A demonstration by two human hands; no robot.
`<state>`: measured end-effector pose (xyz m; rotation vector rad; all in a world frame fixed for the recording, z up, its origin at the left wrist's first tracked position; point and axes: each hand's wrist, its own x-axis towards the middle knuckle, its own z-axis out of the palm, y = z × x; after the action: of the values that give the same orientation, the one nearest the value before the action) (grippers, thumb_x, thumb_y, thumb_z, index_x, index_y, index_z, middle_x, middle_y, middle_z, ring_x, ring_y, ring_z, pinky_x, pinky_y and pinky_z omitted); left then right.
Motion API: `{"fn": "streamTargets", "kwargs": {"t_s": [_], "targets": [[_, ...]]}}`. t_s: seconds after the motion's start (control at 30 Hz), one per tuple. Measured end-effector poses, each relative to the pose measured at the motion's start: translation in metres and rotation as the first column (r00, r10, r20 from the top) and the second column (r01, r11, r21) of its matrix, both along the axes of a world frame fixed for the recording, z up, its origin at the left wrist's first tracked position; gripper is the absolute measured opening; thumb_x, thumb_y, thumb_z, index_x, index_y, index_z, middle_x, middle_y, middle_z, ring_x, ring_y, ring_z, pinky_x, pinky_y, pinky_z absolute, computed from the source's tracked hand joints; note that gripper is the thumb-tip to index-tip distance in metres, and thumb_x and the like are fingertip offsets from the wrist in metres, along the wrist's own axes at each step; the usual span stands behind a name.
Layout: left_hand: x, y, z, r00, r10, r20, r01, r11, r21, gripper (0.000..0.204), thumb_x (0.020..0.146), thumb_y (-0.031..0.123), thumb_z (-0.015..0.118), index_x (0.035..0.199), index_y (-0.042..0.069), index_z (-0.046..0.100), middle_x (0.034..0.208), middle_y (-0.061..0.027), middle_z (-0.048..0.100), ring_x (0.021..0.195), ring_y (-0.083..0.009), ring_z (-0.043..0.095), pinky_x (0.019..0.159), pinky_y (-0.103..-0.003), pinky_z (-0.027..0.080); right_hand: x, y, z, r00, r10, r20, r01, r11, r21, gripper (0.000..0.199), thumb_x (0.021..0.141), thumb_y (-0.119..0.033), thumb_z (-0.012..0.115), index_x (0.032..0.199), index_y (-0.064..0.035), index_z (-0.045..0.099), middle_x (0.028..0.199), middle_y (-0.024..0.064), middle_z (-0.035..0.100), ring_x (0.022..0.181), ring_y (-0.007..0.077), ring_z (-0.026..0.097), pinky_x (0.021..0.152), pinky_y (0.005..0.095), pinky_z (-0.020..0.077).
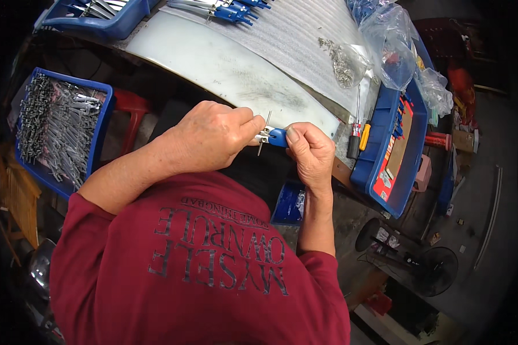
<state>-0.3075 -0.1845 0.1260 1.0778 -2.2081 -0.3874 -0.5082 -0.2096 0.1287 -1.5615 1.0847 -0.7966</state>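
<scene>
In front of my chest, over the near edge of the white work board [204, 66], I hold a small metal piece with a blue end [278, 137]. A thin metal pin [268, 119] crosses it near its middle. My left hand [210, 135] is closed round the metal end, and its fingers hide most of that part. Thumb and fingers of my right hand [313, 150] pinch the blue end. Several blue-handled metal tools [227, 10] lie together at the far side of the board; their exact kind is unclear.
A blue bin [106, 95] full of metal parts stands at left, beside a red stool [131, 103]. At right are a blue crate [362, 172], a yellow-handled screwdriver [365, 137], a clear bag [392, 43] and small loose metal parts [344, 72]. A black fan [434, 270] stands lower right.
</scene>
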Motion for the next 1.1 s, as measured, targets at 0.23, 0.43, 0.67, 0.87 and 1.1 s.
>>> {"fn": "streamTargets", "kwargs": {"t_s": [0.23, 0.43, 0.67, 0.87, 1.1], "targets": [[-0.004, -0.003, -0.002, 0.996, 0.075, -0.039, -0.076, 0.997, -0.033, 0.023, 0.068, 0.012, 0.063, 0.087, 0.003, 0.053, 0.062, -0.0075, 0.048, 0.054, -0.0238, 0.053, 0.046, -0.033, 0.042, 0.011, 0.011, -0.003, 0.976, -0.213, 0.050, 0.213, 0.977, 0.006, 0.019, 0.085, -0.018, 0.057, 0.084, 0.0006, 0.057, 0.060, -0.0030, 0.046, 0.050, 0.0032, 0.038, 0.045, 0.0166, 0.0306], [0.003, -0.008, -0.004, 0.997, 0.008, -0.079, -0.006, 1.000, 0.023, 0.023, 0.068, 0.011, 0.065, 0.087, 0.004, 0.053, 0.064, -0.0080, 0.050, 0.054, -0.0261, 0.053, 0.046, -0.034, 0.043, -0.001, 0.001, 0.003, 0.997, -0.062, 0.035, 0.056, 0.986, 0.158, 0.018, 0.084, -0.017, 0.058, 0.088, 0.0006, 0.056, 0.063, -0.0029, 0.048, 0.052, 0.0027, 0.040, 0.046, 0.0167, 0.0309], [0.000, -0.004, -0.004, 0.998, 0.004, -0.062, -0.002, 1.000, 0.029, 0.024, 0.067, 0.010, 0.065, 0.087, 0.004, 0.053, 0.063, -0.0077, 0.049, 0.054, -0.0257, 0.053, 0.046, -0.034, 0.042, -0.004, -0.004, -0.001, 0.987, 0.073, -0.145, -0.088, 0.991, -0.100, 0.018, 0.082, -0.015, 0.060, 0.089, 0.0018, 0.058, 0.065, -0.0018, 0.050, 0.054, 0.0037, 0.041, 0.049, 0.0173, 0.0324], [-0.002, -0.004, -0.002, 0.998, 0.046, -0.047, -0.044, 0.998, 0.033, 0.023, 0.068, 0.010, 0.064, 0.086, 0.004, 0.052, 0.064, -0.0079, 0.049, 0.055, -0.0254, 0.054, 0.046, -0.034, 0.042, -0.005, 0.003, 0.000, 0.989, -0.064, 0.134, 0.036, 0.980, 0.198, 0.024, 0.087, -0.017, 0.052, 0.094, 0.0057, 0.057, 0.061, -0.0022, 0.044, 0.051, 0.0051, 0.038, 0.048, 0.0201, 0.0334], [0.000, -0.005, -0.002, 0.999, 0.018, -0.031, -0.016, 0.998, 0.061, 0.021, 0.071, 0.015, 0.064, 0.084, 0.002, 0.055, 0.064, -0.0097, 0.054, 0.055, -0.0262, 0.056, 0.047, -0.034, 0.044, -0.006, 0.004, -0.005, 0.988, -0.043, 0.151, 0.019, 0.987, 0.158, 0.027, 0.089, -0.020, 0.050, 0.094, 0.0063, 0.056, 0.058, -0.0025, 0.041, 0.049, 0.0052, 0.036, 0.047, 0.0197, 0.0320]]}}
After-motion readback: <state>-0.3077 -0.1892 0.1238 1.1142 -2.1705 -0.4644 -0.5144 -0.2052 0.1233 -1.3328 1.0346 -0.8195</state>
